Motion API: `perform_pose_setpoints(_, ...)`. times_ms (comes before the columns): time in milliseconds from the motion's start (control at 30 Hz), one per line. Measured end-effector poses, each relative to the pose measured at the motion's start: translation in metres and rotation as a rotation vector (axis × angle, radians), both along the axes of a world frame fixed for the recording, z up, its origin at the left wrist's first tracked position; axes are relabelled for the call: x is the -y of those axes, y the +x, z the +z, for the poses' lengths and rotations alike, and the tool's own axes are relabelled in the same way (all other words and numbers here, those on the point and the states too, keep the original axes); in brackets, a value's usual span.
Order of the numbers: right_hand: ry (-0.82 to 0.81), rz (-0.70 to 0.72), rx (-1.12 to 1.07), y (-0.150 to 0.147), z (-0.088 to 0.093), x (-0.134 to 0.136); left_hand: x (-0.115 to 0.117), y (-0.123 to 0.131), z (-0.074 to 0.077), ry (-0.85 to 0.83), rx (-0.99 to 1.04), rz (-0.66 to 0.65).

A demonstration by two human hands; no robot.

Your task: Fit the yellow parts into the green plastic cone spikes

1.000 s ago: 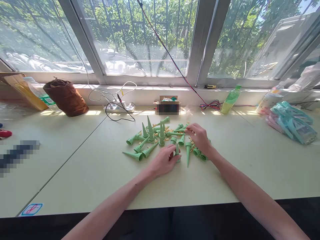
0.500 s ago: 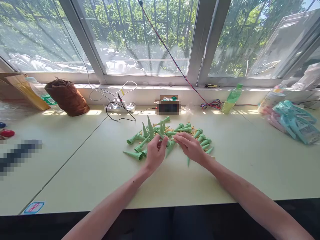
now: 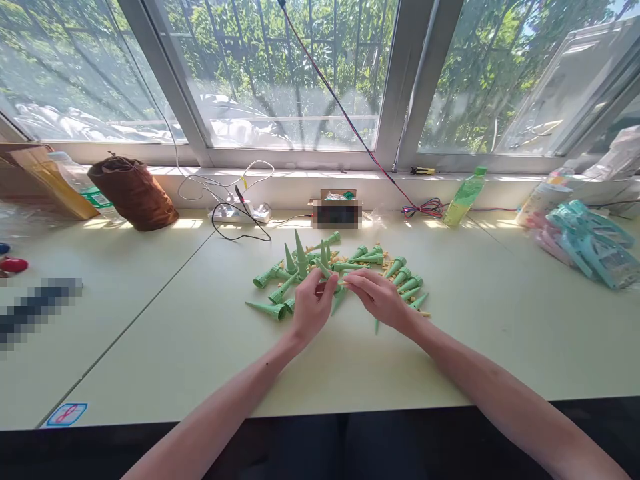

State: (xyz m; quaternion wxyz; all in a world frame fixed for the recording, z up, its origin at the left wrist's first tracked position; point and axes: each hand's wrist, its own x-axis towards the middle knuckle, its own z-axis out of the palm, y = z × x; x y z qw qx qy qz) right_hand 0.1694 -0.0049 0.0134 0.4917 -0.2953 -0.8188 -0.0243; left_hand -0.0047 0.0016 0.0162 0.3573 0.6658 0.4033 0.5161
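Observation:
My left hand is closed around a green plastic cone-shaped spike, whose narrow tip points up and to the left. Close beside it, my right hand pinches its thumb and fingers together at the spike's wider end. What lies between those fingertips is small and pale, too tiny to name. Around both hands spreads a pile of similar green spikes, some standing upright and others lying down with ribbed, cap-like ends. Small yellowish pieces are scattered among them.
Behind the pile stand a small box and a power strip with cables. A green bottle leans by the sill. Teal plastic packages lie at right, a brown drawstring bag at left. The table has a seam.
My right hand has shifted slightly left, so its fingertips now meet the end of the spike in my left hand. My left hand has barely moved.

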Motion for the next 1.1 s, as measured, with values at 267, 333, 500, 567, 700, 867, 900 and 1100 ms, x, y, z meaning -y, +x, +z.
perform_pose_setpoints(267, -0.018, -0.009, -0.022, 0.0003, 0.0003, -0.0011, -0.0008, 0.0002, -0.0025, 0.000, -0.027, 0.008)
perform_pose_setpoints(333, -0.026, -0.002, -0.024, 0.0011, -0.0008, -0.0017, -0.0008, 0.0002, -0.0033, -0.002, -0.035, 0.007)
perform_pose_setpoints(500, -0.057, -0.012, -0.002, 0.0031, -0.0034, -0.0025, -0.0001, -0.0002, -0.0039, -0.010, -0.054, 0.009)
perform_pose_setpoints(567, -0.071, -0.024, 0.010, 0.0034, -0.0036, -0.0026, 0.0003, -0.0004, -0.0041, -0.009, -0.067, 0.001)
perform_pose_setpoints(700, -0.067, -0.057, 0.020, 0.0027, -0.0036, -0.0020, 0.0005, -0.0006, -0.0047, 0.001, -0.075, -0.011)
perform_pose_setpoints(867, -0.081, -0.069, 0.024, 0.0019, -0.0044, -0.0014, 0.0004, -0.0004, -0.0047, 0.007, -0.080, -0.016)
perform_pose_setpoints(900, -0.095, -0.068, 0.026, 0.0020, -0.0043, -0.0013, 0.0003, -0.0004, -0.0046, 0.009, -0.082, -0.014)
perform_pose_setpoints(1100, -0.161, -0.056, 0.051, 0.0037, -0.0022, -0.0005, -0.0006, -0.0004, -0.0035, 0.004, -0.048, 0.015)
